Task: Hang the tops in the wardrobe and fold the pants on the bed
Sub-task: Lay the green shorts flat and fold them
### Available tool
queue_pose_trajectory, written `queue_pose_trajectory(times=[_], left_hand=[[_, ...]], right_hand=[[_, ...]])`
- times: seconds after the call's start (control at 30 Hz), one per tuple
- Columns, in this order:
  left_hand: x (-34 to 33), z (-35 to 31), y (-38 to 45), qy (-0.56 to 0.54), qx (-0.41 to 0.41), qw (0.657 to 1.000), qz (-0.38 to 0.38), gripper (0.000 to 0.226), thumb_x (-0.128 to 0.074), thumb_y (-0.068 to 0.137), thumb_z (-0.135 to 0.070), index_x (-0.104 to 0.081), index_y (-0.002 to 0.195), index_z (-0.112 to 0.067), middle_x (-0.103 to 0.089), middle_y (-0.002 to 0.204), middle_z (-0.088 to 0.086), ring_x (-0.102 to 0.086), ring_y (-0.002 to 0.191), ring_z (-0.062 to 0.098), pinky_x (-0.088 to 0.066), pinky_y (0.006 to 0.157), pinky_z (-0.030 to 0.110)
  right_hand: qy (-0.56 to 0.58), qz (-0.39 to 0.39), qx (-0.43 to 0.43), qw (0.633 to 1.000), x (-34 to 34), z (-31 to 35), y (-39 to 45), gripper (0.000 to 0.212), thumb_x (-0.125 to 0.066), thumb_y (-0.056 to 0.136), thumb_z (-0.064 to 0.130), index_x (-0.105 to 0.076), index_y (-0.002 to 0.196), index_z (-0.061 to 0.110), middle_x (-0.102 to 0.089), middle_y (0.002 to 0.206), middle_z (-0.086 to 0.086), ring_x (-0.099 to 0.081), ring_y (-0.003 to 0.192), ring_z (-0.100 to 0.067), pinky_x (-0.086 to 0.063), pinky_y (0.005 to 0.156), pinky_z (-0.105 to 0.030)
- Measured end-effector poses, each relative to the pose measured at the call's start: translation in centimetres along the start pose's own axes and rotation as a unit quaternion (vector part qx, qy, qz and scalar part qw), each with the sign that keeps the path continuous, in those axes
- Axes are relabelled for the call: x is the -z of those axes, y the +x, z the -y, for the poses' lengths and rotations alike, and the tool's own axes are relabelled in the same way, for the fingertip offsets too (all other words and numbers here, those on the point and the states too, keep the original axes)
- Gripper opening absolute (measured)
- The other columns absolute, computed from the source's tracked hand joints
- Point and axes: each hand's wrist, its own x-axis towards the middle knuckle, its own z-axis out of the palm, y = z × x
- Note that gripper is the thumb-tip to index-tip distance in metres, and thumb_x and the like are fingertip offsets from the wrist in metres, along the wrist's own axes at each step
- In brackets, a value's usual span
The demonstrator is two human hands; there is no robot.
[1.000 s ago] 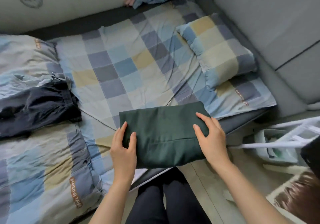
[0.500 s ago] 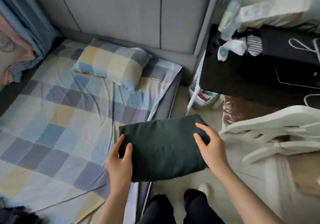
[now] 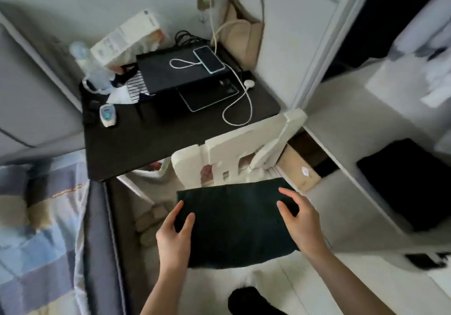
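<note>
I carry the folded dark green pants (image 3: 234,219) flat in the air between both hands, over the floor beside the bed (image 3: 36,229). My left hand (image 3: 174,236) grips their left edge, thumb on top. My right hand (image 3: 300,219) grips the right edge in the same way. The pants hover just in front of a white chair (image 3: 234,153). To the right is the open wardrobe (image 3: 346,124), with a black folded item (image 3: 410,183) lying on its white shelf.
A black desk (image 3: 146,144) stands behind the chair with a laptop (image 3: 180,70), a phone (image 3: 208,59), a white cable and small clutter on it. A cardboard box (image 3: 297,168) sits low by the wardrobe. The bed's dark edge (image 3: 102,241) runs along the left.
The view has swung right from the bed to the desk, chair and wardrobe. The folded pants have left the bed, carried to the right in both hands.
</note>
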Motion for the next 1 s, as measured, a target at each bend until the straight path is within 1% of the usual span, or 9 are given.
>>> queue_pose_trajectory(times=[0.23, 0.33, 0.43, 0.53, 0.67, 0.73, 0.8, 0.9, 1.0], left_hand=[[-20.0, -3.9, 1.3, 0.091, -0.026, 0.984, 0.149, 0.044, -0.069, 0.090, -0.027, -0.057, 0.131, -0.039, -0.053, 0.136, -0.006, -0.052, 0.118, 0.015, -0.045, 0.099, 0.031], [-25.4, -4.4, 1.3, 0.136, -0.038, 0.967, 0.214, 0.046, -0.070, 0.089, -0.030, -0.056, 0.132, -0.040, -0.055, 0.135, -0.002, -0.055, 0.106, 0.013, -0.048, 0.083, 0.022], [-30.6, -4.6, 1.1, 0.177, -0.051, 0.944, 0.275, 0.050, -0.071, 0.087, -0.031, -0.055, 0.133, -0.040, -0.058, 0.129, -0.004, -0.060, 0.092, 0.004, -0.047, 0.064, 0.011], [-34.9, -5.1, 1.2, 0.189, -0.065, 0.923, 0.328, 0.052, -0.073, 0.086, -0.025, -0.055, 0.134, -0.036, -0.060, 0.127, -0.005, -0.060, 0.094, 0.004, -0.045, 0.071, 0.011], [-41.1, -6.5, 1.8, 0.200, -0.058, 0.898, 0.388, 0.052, -0.075, 0.084, -0.023, -0.057, 0.132, -0.035, -0.060, 0.117, -0.010, -0.059, 0.091, -0.001, -0.046, 0.067, 0.006], [-45.1, -7.6, 2.3, 0.194, -0.064, 0.882, 0.424, 0.053, -0.076, 0.083, -0.020, -0.058, 0.132, -0.030, -0.062, 0.120, -0.005, -0.062, 0.100, 0.009, -0.051, 0.081, 0.018], [-50.3, -9.1, 2.8, 0.183, -0.080, 0.860, 0.469, 0.054, -0.076, 0.082, -0.013, -0.058, 0.133, -0.022, -0.064, 0.122, -0.001, -0.062, 0.111, 0.018, -0.050, 0.091, 0.025], [-57.0, -11.8, 2.2, 0.160, -0.113, 0.835, 0.514, 0.053, -0.074, 0.083, -0.010, -0.058, 0.132, -0.021, -0.064, 0.111, -0.013, -0.061, 0.106, 0.009, -0.046, 0.082, 0.011], [-63.0, -11.7, 1.2, 0.153, -0.159, 0.803, 0.554, 0.041, -0.073, 0.084, -0.015, -0.061, 0.122, -0.027, -0.060, 0.101, -0.027, -0.059, 0.101, 0.002, -0.042, 0.079, 0.007]], right_hand=[[0.020, -0.123, -0.126, 0.984, 13.9, -8.0, 5.2, 0.033, -0.061, 0.093, 0.021, -0.059, 0.125, 0.026, -0.058, 0.126, 0.003, -0.051, 0.117, -0.012, -0.041, 0.101, -0.030], [0.046, -0.151, -0.186, 0.970, 17.1, -10.6, 5.1, 0.037, -0.063, 0.091, 0.020, -0.057, 0.127, 0.026, -0.057, 0.129, 0.003, -0.050, 0.123, -0.017, -0.041, 0.106, -0.040], [0.062, -0.176, -0.243, 0.952, 19.4, -13.1, 4.6, 0.040, -0.064, 0.090, 0.020, -0.054, 0.128, 0.030, -0.052, 0.123, 0.009, -0.048, 0.122, -0.018, -0.042, 0.102, -0.037], [0.057, -0.221, -0.266, 0.936, 20.9, -15.0, 4.8, 0.041, -0.066, 0.088, 0.016, -0.056, 0.126, 0.026, -0.053, 0.124, 0.003, -0.050, 0.118, -0.018, -0.040, 0.095, -0.030], [0.061, -0.296, -0.297, 0.906, 23.5, -16.7, 6.2, 0.034, -0.069, 0.086, 0.016, -0.058, 0.118, 0.025, -0.057, 0.110, 0.006, -0.056, 0.105, -0.019, -0.042, 0.080, -0.025], [0.054, -0.328, -0.317, 0.888, 25.0, -17.4, 7.8, 0.033, -0.068, 0.087, 0.018, -0.058, 0.117, 0.026, -0.059, 0.108, 0.004, -0.057, 0.099, -0.018, -0.041, 0.076, -0.026], [0.050, -0.366, -0.346, 0.862, 27.2, -18.2, 10.0, 0.033, -0.067, 0.087, 0.018, -0.058, 0.118, 0.025, -0.061, 0.114, -0.002, -0.054, 0.096, -0.017, -0.043, 0.078, -0.028], [0.048, -0.442, -0.356, 0.822, 31.1, -18.8, 13.0, 0.032, -0.066, 0.086, 0.015, -0.060, 0.118, 0.018, -0.062, 0.120, -0.009, -0.057, 0.109, -0.027, -0.047, 0.094, -0.041], [-0.046, -0.530, -0.339, 0.776, 33.6, -20.9, 15.0, 0.031, -0.063, 0.087, 0.011, -0.060, 0.118, 0.012, -0.061, 0.118, -0.013, -0.055, 0.111, -0.031, -0.039, 0.098, -0.032]])
